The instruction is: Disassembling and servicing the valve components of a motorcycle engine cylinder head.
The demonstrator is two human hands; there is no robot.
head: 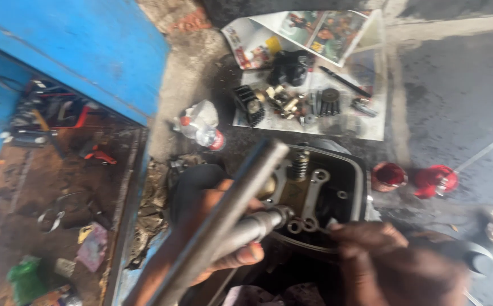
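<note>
Toolbox lid [88, 51]: bright blue, scuffed.
Toolbox tray [48, 187]: rusty brown.
Pliers [96, 153]: red handles.
Steel bar [224, 215]: dull grey.
Engine head [320, 187]: black rim, brassy inside; grey spring [299, 165].
Two cups [388, 175]: red.
Bottle [201, 127]: clear, red label.
Paper [309, 34]: white, multicoloured pictures; black and brass parts [292, 102].
Floor [456, 96]: grey concrete.

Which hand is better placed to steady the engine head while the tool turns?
Right, probably. The right hand already rests at the engine head rim, while the left hand is wrapped around the metal tool.
</note>
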